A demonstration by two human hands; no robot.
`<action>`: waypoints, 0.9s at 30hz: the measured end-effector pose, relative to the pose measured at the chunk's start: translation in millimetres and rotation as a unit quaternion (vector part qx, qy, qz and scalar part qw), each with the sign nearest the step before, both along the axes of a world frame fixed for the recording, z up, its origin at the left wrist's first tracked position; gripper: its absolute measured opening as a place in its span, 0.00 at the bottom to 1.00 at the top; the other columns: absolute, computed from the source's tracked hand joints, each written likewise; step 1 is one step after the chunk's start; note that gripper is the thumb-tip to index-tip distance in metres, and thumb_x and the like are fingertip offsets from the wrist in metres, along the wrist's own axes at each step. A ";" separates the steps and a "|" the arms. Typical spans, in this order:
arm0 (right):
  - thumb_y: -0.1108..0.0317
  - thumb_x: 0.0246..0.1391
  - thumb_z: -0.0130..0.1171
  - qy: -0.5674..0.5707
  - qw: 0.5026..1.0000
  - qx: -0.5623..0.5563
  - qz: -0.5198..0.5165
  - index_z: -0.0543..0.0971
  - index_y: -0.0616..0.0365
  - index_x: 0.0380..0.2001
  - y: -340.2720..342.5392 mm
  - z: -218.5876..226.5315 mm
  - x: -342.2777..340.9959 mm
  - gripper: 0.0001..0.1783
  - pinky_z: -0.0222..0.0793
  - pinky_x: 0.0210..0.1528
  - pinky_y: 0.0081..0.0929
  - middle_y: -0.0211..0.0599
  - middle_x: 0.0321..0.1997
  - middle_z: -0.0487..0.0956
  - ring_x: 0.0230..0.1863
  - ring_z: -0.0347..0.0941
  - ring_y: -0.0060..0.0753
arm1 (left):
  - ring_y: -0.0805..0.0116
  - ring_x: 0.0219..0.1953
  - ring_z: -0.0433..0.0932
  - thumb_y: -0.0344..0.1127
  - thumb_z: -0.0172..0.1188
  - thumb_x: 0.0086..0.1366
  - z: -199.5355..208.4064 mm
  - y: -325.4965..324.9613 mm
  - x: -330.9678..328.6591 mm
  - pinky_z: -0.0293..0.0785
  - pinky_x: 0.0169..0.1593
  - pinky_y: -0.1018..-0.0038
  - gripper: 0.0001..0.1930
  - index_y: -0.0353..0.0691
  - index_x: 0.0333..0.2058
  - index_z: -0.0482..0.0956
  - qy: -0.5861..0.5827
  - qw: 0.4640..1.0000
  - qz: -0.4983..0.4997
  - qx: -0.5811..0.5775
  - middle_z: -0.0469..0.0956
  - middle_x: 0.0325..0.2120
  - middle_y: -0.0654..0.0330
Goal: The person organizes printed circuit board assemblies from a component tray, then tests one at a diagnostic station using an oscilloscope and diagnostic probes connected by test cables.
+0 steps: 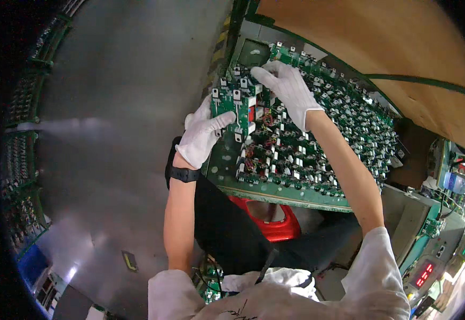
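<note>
White work gloves cover both my hands. My left hand (203, 132) is closed on a green circuit board (231, 109), thumb across its face, at the left end of the bench. Several metal-tabbed components stand along that board's edges, and white and red parts show on its right side. My right hand (287, 88) reaches to the far side of the bench, fingers bent over the upper left of the densely packed circuit boards (328, 122). What its fingertips hold, if anything, is hidden.
Green bench edge (286, 196) runs above my lap, with a red stool (275, 226) beneath. A tan panel (392, 42) rises behind the boards. Racks of boards (22, 160) stand far left. An instrument with a red lit display (424, 274) is at lower right.
</note>
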State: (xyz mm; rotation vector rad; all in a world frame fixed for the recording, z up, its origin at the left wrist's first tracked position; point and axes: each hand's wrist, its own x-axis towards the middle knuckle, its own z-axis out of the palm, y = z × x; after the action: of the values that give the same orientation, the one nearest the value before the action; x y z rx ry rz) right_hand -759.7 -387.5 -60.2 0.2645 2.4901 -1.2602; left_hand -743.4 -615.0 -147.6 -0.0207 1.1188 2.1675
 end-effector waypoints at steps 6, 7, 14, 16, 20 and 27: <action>0.49 0.62 0.61 0.063 0.997 0.020 -0.046 0.78 0.71 0.50 8.6 -34.0 -44.5 0.30 0.75 0.47 0.35 0.51 0.48 0.83 0.41 0.80 0.42 | 0.69 0.60 0.74 0.36 0.67 0.68 -38.4 5.3 -47.1 0.65 0.65 0.74 0.36 0.35 0.69 0.61 -0.019 0.999 0.000 0.029 0.76 0.59 0.60; 0.48 0.60 0.62 0.018 0.993 -0.033 -0.115 0.79 0.71 0.49 -0.2 -36.7 -50.9 0.31 0.74 0.47 0.34 0.52 0.45 0.84 0.40 0.80 0.41 | 0.69 0.60 0.74 0.36 0.67 0.68 -48.2 -1.3 -49.9 0.65 0.65 0.74 0.36 0.35 0.69 0.61 -0.022 0.999 0.000 0.027 0.76 0.59 0.60; 0.53 0.59 0.67 0.150 0.980 0.034 -0.128 0.81 0.67 0.39 -11.6 -72.1 -50.3 0.23 0.75 0.43 0.36 0.50 0.35 0.84 0.35 0.80 0.44 | 0.69 0.61 0.73 0.35 0.69 0.62 -58.0 5.2 -55.1 0.65 0.65 0.70 0.40 0.37 0.70 0.61 0.114 0.976 0.031 -0.183 0.76 0.60 0.61; 0.53 0.59 0.67 0.248 0.958 0.056 -0.132 0.81 0.65 0.40 -5.7 -86.6 -57.5 0.22 0.75 0.40 0.36 0.50 0.35 0.84 0.33 0.79 0.45 | 0.68 0.61 0.73 0.34 0.69 0.61 -49.8 6.4 -60.8 0.65 0.66 0.70 0.40 0.35 0.70 0.61 0.074 0.990 0.054 -0.108 0.75 0.60 0.60; 0.51 0.61 0.65 0.256 0.953 0.120 -0.112 0.79 0.65 0.40 6.8 -84.2 -75.7 0.24 0.74 0.45 0.40 0.55 0.38 0.83 0.39 0.80 0.55 | 0.64 0.60 0.74 0.29 0.69 0.60 -57.2 -9.2 -63.5 0.67 0.66 0.68 0.41 0.33 0.70 0.59 0.013 0.996 0.083 0.019 0.74 0.60 0.57; 0.45 0.67 0.54 0.174 0.979 0.098 -0.049 0.79 0.64 0.53 54.5 -105.4 -128.7 0.29 0.70 0.54 0.34 0.44 0.47 0.81 0.50 0.75 0.38 | 0.59 0.66 0.71 0.29 0.62 0.66 -88.2 -37.3 -48.6 0.66 0.69 0.61 0.38 0.34 0.72 0.57 0.016 0.970 0.161 0.180 0.71 0.65 0.53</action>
State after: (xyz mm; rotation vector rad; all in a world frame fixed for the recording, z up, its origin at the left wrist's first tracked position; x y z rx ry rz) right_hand -888.3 -333.0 -165.6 0.2318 2.9414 -1.1823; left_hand -792.0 -652.3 -235.8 -0.0043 0.7617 2.6448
